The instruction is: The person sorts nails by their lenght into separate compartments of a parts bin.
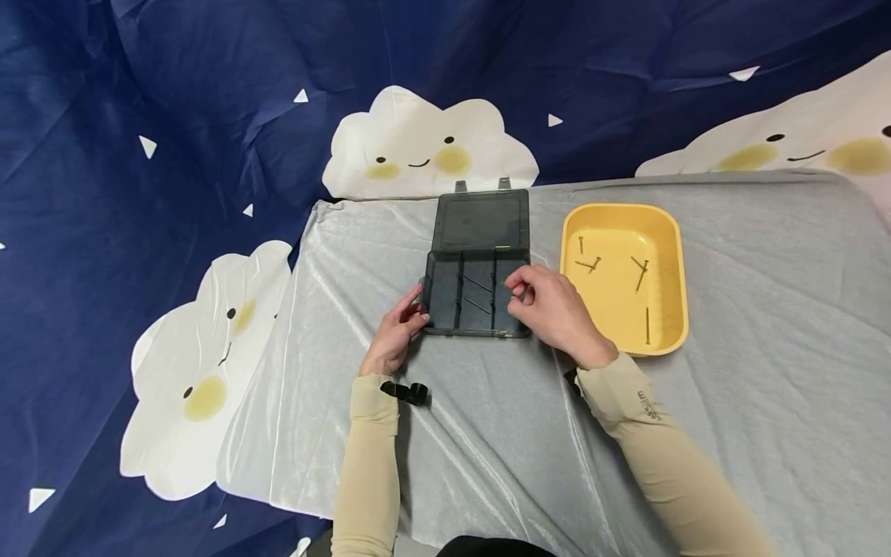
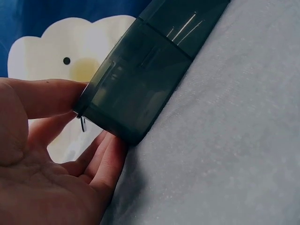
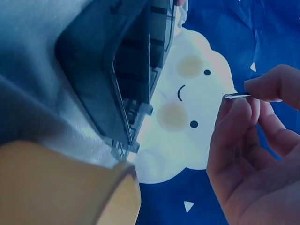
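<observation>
A dark translucent compartment box (image 1: 440, 298) lies on the cloth, its lid (image 1: 482, 219) folded back away from me. Two long screws (image 1: 477, 305) lie slanted in its middle compartment. My left hand (image 1: 395, 338) holds the box by its left side; in the left wrist view a digit is on the top rim and other fingers are against the lower edge. Over the right-hand compartment is my right hand (image 1: 553, 308), pinching a thin metal screw (image 3: 238, 95) between thumb and fingertip. Most of that screw is hidden by the fingers.
A yellow tray (image 1: 682, 290) stands just right of the box, with several loose screws (image 1: 647, 326) spread in it. Grey cloth (image 1: 487, 433) covers the table. Behind and at the left hangs a dark blue curtain (image 1: 230, 93) printed with clouds.
</observation>
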The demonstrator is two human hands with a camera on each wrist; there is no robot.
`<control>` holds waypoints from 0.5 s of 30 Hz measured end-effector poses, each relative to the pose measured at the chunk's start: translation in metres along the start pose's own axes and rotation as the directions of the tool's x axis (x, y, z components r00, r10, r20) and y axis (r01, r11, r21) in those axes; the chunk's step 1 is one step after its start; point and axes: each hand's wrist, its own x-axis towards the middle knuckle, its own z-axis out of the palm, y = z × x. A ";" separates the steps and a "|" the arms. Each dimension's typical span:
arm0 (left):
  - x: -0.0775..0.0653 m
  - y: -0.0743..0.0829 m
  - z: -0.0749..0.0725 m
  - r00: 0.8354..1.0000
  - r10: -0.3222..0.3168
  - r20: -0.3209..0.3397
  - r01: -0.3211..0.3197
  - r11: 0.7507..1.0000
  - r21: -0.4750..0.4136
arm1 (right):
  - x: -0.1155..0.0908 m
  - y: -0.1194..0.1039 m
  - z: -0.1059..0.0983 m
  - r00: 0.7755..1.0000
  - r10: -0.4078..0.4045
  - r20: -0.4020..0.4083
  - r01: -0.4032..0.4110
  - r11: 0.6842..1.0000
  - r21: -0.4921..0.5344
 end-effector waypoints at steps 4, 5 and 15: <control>0.000 0.000 0.000 1.000 -0.001 -0.007 0.001 1.000 -0.004 | 0.001 -0.001 0.007 1.000 0.008 0.026 -0.008 1.000 0.012; 0.000 0.000 0.000 1.000 -0.003 -0.009 0.003 1.000 0.000 | 0.001 0.000 0.008 0.999 0.010 0.032 -0.011 1.000 0.013; 0.000 0.004 0.000 1.000 -0.007 -0.012 0.008 1.000 0.014 | 0.003 0.000 0.021 0.997 0.001 0.073 -0.002 1.000 0.014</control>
